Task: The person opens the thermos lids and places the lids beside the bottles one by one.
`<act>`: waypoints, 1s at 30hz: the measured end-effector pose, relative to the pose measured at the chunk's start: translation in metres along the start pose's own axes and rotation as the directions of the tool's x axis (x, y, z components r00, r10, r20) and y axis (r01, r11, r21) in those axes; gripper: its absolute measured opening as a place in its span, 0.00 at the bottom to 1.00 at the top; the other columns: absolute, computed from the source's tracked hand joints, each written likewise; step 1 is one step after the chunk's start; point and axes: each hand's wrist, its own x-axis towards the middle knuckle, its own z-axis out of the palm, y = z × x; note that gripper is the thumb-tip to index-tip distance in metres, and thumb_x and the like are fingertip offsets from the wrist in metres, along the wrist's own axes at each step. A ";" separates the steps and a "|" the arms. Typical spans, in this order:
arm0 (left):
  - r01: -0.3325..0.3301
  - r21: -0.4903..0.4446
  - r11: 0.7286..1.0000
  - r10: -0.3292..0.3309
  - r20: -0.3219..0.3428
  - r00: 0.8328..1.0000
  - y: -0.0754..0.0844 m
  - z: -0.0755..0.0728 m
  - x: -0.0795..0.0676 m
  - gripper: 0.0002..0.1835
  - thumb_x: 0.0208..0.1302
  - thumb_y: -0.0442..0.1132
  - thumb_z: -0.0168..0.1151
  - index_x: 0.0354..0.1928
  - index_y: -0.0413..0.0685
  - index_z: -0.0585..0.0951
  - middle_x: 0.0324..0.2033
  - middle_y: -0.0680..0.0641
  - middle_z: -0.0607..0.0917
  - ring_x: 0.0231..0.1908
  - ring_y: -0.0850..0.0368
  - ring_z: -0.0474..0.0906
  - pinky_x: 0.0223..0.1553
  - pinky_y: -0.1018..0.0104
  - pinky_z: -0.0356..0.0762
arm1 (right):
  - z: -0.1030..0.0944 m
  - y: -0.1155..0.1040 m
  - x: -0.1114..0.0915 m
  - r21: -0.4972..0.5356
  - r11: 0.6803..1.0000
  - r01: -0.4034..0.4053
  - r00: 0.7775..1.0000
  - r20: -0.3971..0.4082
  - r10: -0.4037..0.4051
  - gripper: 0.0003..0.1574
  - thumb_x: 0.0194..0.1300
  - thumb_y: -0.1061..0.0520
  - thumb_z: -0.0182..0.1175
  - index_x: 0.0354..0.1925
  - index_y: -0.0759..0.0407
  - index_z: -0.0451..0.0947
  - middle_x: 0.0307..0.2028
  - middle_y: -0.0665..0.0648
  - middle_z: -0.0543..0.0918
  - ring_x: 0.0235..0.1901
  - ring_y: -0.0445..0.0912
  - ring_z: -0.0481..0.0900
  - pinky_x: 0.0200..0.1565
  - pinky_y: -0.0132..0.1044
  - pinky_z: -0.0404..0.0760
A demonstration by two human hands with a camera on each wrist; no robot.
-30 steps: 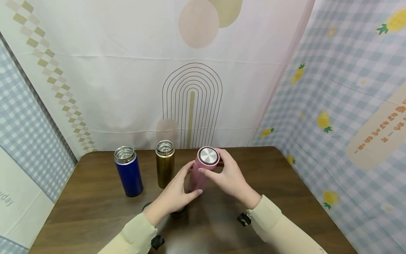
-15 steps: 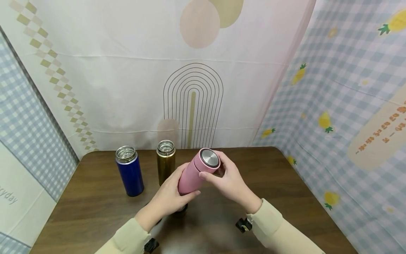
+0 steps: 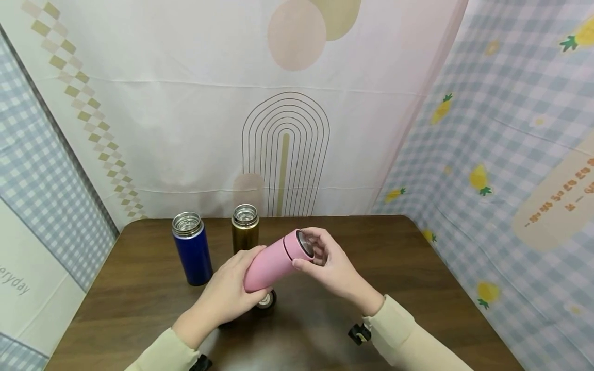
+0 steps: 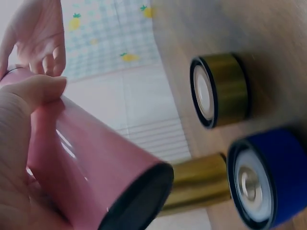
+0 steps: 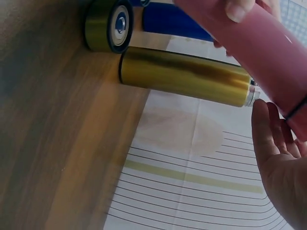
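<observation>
Gripping one pink bottle [image 3: 273, 264] — left hand [image 3: 225, 288] round body, right hand [image 3: 334, 265] curled round top — two open bottles [image 3: 194, 257], two lids [image 4: 232, 91].

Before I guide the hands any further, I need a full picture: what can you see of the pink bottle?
The pink bottle is a smooth, slightly glossy cylinder with a dark base. Its pink cap is on, topped by a metal-looking disc, with a dark seam below. It tilts above the table, cap end towards the right hand. The left hand grips the body; whether the right hand grips the cap is unclear.
</observation>
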 end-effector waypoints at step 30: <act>-0.122 0.235 0.964 0.136 -0.045 0.990 -0.013 -0.005 -0.009 0.45 0.36 0.48 0.75 0.64 0.54 0.72 0.45 0.50 0.79 0.43 0.50 0.76 0.46 0.51 0.73 | 0.012 -0.013 0.001 -0.185 0.973 -0.137 0.990 0.006 0.141 0.23 0.64 0.56 0.64 0.55 0.62 0.72 0.43 0.59 0.78 0.30 0.46 0.78 0.31 0.35 0.79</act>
